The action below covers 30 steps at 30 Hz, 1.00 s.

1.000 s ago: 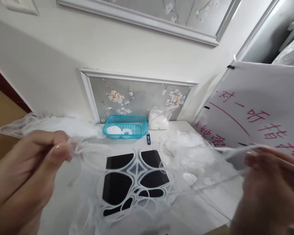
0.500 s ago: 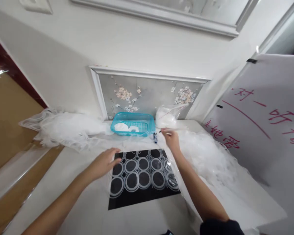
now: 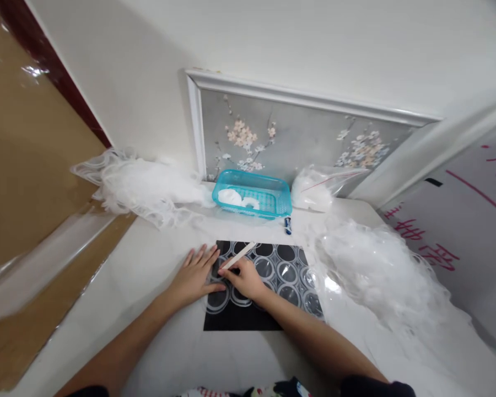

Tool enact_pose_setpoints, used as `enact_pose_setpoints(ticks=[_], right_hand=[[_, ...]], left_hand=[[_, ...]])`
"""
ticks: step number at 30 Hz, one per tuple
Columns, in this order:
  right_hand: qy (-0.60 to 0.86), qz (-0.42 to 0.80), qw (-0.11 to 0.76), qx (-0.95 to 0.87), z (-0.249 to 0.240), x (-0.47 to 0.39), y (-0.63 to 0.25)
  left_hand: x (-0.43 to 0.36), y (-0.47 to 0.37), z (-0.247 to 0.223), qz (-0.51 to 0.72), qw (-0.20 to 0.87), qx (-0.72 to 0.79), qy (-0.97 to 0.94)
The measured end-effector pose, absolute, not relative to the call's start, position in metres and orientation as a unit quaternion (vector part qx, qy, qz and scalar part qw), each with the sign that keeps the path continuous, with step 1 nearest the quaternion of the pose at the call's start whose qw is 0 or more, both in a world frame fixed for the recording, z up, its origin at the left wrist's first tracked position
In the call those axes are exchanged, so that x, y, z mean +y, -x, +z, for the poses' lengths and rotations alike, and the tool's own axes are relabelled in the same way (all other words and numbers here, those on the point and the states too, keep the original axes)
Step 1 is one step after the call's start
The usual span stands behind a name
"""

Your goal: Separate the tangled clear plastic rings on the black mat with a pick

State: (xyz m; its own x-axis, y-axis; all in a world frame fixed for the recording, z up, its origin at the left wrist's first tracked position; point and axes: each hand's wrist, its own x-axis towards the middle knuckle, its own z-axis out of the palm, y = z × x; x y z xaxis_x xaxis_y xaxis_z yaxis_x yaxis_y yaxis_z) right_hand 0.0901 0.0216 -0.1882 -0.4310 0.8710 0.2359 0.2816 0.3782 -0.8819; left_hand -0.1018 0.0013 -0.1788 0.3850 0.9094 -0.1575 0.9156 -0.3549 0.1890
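A black sheet (image 3: 248,322) printed with rows of pale rings lies on the white tabletop in front of me. Its surface has glossy reflections. My left hand (image 3: 196,277) rests flat on its left edge, fingers spread and holding nothing. Over the sheet's left part, my right hand (image 3: 244,277) pinches a slim white stick-like tool (image 3: 240,255) whose upper end slants up to the right. The tool's lower tip is too small to make out by the fingertips. Both hands are close together, with the left thumb near the right fingers.
Behind the sheet stands a blue plastic basket (image 3: 252,179) with white pieces inside. A small blue-and-white object (image 3: 288,225) lies beside it, near a clear bag (image 3: 314,190) of white material. Heaps of white stringy material lie left (image 3: 149,184) and right (image 3: 380,270).
My right hand has come from beside the basket down onto the sheet's left part with the white tool. My left hand has settled flat on the sheet's left edge. The view has shifted.
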Motion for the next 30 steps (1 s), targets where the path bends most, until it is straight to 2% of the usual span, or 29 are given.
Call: enact_pose_setpoints(ticks=[16,30], right_hand=[[0.403,0.437,0.361,-0.718,-0.186,0.015,-0.100],[0.387,0.409,0.358,-0.745,-0.185,0.012,-0.101]], left_hand=[[-0.008,0.090,-0.181,0.011,0.112,0.558,-0.822],[-0.012,0.080,-0.182,0.007,0.132,0.604,-0.786]])
